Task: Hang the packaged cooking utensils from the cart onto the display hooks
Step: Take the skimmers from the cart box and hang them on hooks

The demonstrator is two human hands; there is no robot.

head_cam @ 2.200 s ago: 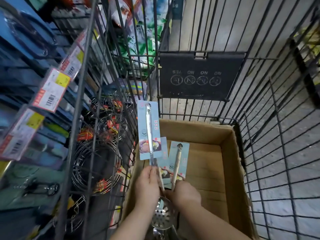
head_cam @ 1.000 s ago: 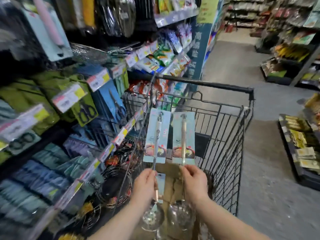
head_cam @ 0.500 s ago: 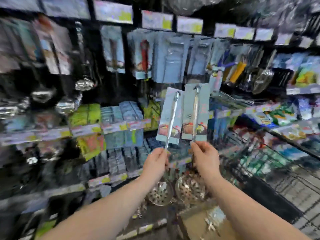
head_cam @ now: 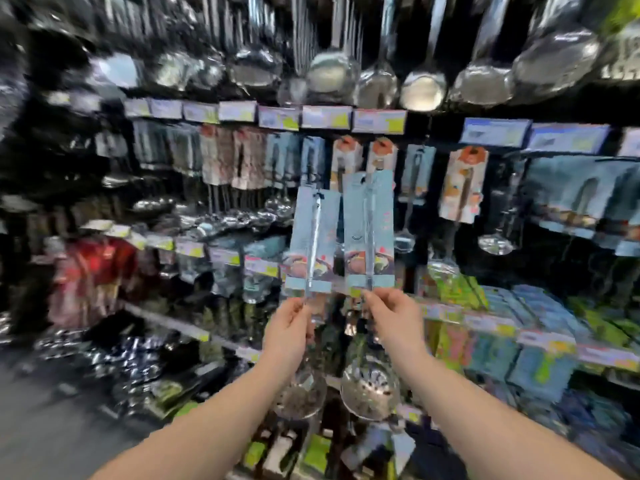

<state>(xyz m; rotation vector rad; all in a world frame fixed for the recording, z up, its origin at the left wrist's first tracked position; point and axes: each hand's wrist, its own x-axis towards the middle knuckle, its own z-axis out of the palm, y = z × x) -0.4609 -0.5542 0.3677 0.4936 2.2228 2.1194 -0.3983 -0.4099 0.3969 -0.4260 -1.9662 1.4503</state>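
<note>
I hold two packaged slotted spoons upright in front of the display wall. My left hand grips the handle of the left spoon, just below its light blue card. My right hand pinches the handle of the right spoon the same way. Both perforated steel bowls hang below my hands. Behind the cards, similar carded utensils hang in a row from display hooks. The hooks themselves are too blurred to make out. The cart is out of view.
Steel ladles hang in a row along the top. Price tags line the rails. Green and blue packets fill the right shelf, and steel ware crowds the lower left. The picture is motion-blurred.
I lifted both spoons out of the cardboard box in the cart, turned left to face the display wall, and raised them higher in front of the hanging rows.
</note>
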